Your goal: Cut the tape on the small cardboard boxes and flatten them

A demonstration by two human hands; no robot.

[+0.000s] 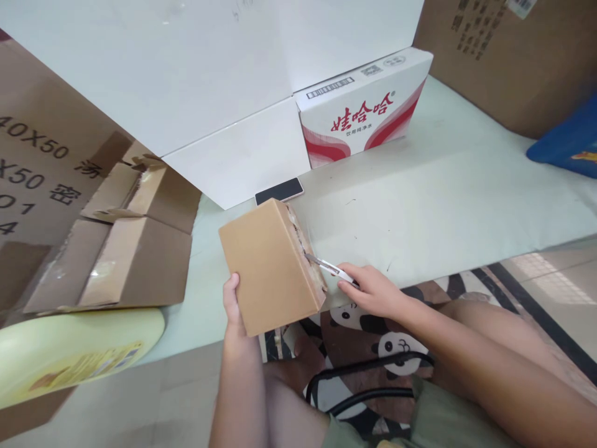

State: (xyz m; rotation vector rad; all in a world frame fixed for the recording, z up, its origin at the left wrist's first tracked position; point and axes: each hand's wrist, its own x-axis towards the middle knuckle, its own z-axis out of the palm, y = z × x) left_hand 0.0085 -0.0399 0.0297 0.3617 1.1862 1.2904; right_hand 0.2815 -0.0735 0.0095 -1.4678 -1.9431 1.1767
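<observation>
A brown cardboard box [268, 267] is tilted up at the near edge of the table. My left hand [232, 302] grips its left side; the thumb shows on the front face, and the other fingers are hidden behind. In my right hand [368, 287] is a white utility knife [332, 269], held in closed fingers. The blade tip touches the box's right side, along a taped seam [298, 239] that looks ragged and partly cut.
A dark phone [280, 190] lies behind the box. White cartons [242, 149] and a red-and-white water carton [364, 115] stand at the back. Several brown boxes [153, 261] and a pale yellow bottle [84, 348] are on the left. A blue object [569, 146] is at right.
</observation>
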